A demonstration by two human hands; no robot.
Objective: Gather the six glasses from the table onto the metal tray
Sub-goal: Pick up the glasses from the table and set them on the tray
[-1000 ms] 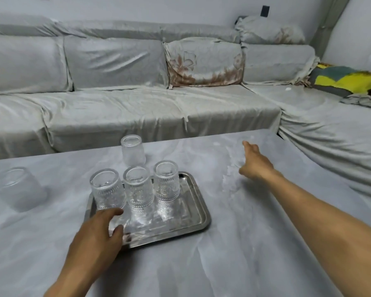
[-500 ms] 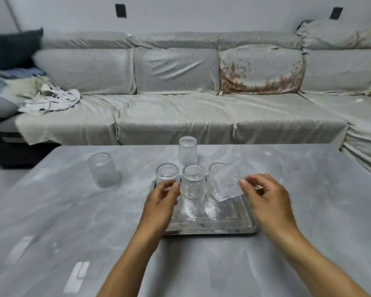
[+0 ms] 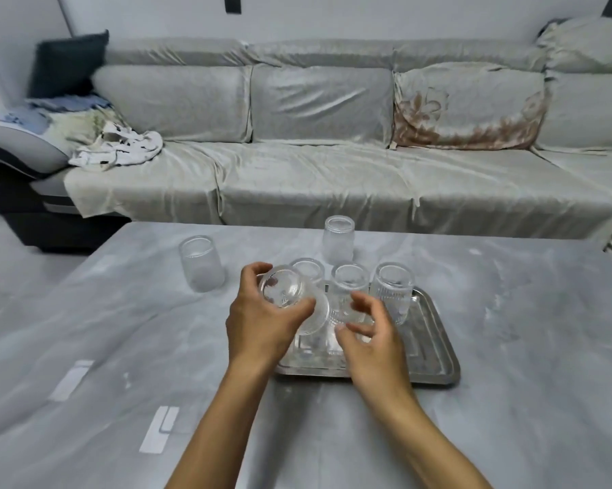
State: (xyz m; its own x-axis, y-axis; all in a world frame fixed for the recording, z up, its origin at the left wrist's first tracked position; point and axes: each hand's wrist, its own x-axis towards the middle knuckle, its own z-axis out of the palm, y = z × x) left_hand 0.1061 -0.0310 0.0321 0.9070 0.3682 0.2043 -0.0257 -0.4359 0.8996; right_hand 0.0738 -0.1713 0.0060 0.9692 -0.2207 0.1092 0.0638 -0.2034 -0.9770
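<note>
The left hand [image 3: 262,322] grips a clear ribbed glass [image 3: 290,294], tilted base toward the camera, above the near-left corner of the metal tray [image 3: 435,347]; the right hand [image 3: 371,333] hovers unclenched beside it. Three textured glasses [image 3: 391,291] stand upright on the tray's far side. Two frosted glasses [image 3: 201,263] remain on the grey worktop [image 3: 121,347] beyond the tray.

left hand [image 3: 262,322] grip closed, right hand [image 3: 369,333] loosely spread

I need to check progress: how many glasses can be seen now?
6: three upright on the metal tray at; one tilted in the left hand at; two on the table and.
</note>
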